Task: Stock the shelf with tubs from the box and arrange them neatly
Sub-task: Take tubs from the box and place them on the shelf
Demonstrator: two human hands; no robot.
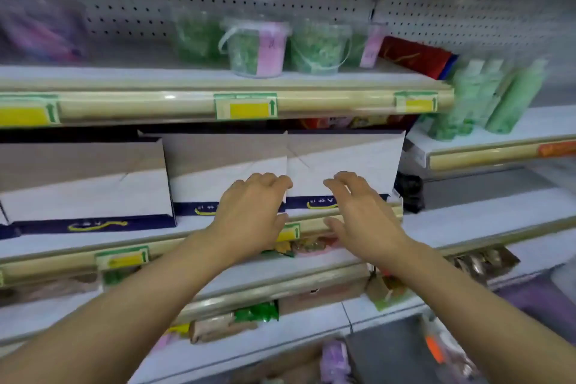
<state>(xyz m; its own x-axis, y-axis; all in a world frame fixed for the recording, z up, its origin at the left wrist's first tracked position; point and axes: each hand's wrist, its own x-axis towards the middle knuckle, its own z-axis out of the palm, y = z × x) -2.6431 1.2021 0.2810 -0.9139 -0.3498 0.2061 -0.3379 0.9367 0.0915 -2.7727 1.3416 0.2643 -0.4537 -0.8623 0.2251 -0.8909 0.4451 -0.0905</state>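
Both hands empty, tubs already up top

Left hand [249,212] and right hand [364,215] hover loose-fingered below; clear tubs [258,47] sit mid upper shelf [174,103], labels forward, probably so shoppers read them.

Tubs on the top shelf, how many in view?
4, though blur may hide more. Back-left tub, front tub with the pink label, clear tub right of it, and one at the right end, half hidden.
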